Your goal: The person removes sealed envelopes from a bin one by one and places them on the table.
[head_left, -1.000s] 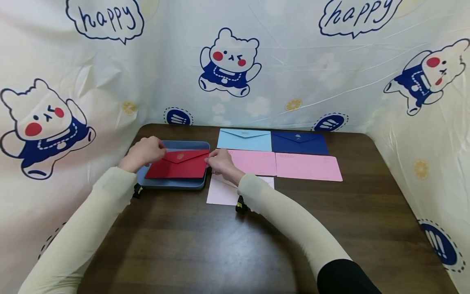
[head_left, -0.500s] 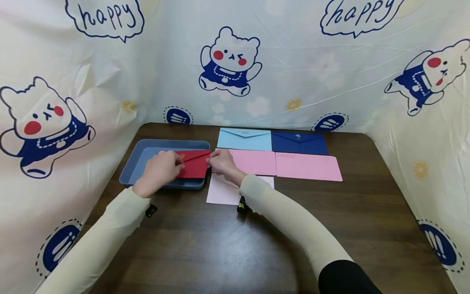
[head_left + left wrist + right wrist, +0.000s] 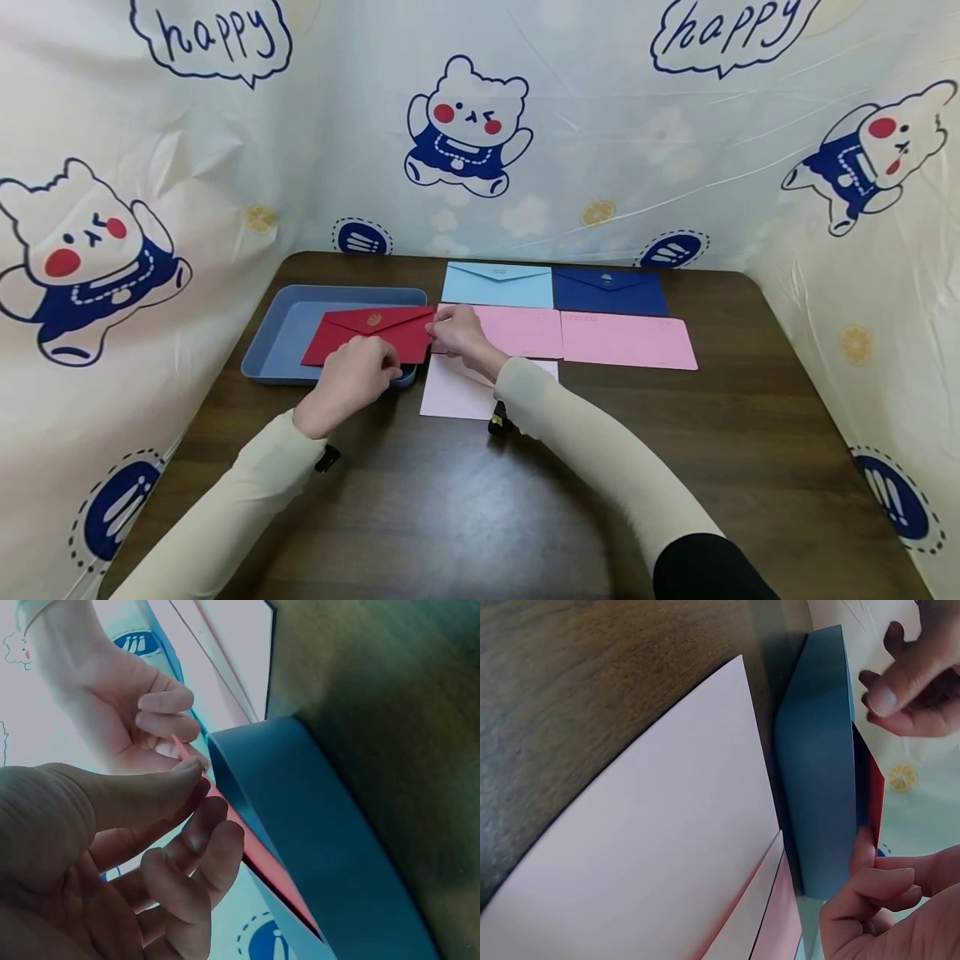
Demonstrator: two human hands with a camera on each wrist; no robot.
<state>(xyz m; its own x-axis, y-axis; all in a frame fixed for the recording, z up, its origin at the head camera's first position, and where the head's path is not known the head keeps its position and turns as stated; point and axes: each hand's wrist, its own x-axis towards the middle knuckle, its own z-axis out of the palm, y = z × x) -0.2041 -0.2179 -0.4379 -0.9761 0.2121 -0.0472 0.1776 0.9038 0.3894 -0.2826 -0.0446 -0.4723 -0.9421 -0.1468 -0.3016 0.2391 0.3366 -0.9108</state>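
Observation:
A red envelope (image 3: 401, 323) with a gold seal lies over the right part of the blue tray (image 3: 279, 333), its right end reaching past the rim. My right hand (image 3: 463, 335) pinches that right edge between thumb and fingers, as the right wrist view shows with the envelope (image 3: 879, 799) edge-on. In front of the envelope's lower edge hovers my left hand (image 3: 352, 379), fingers loosely curled. Seen from the right wrist, the left hand (image 3: 915, 682) stands apart from the envelope with nothing in its grasp.
Right of the tray lie a light blue envelope (image 3: 497, 285), a dark blue envelope (image 3: 611, 293), two pink envelopes, one whole in view (image 3: 628, 342), and a pale pink envelope (image 3: 457, 396) in front. A printed curtain (image 3: 562, 125) encloses the brown table (image 3: 450, 517).
My left hand has left the envelope's upper left corner and come right and nearer, to its lower edge. The right hand has stayed at the right edge, and the envelope has barely shifted.

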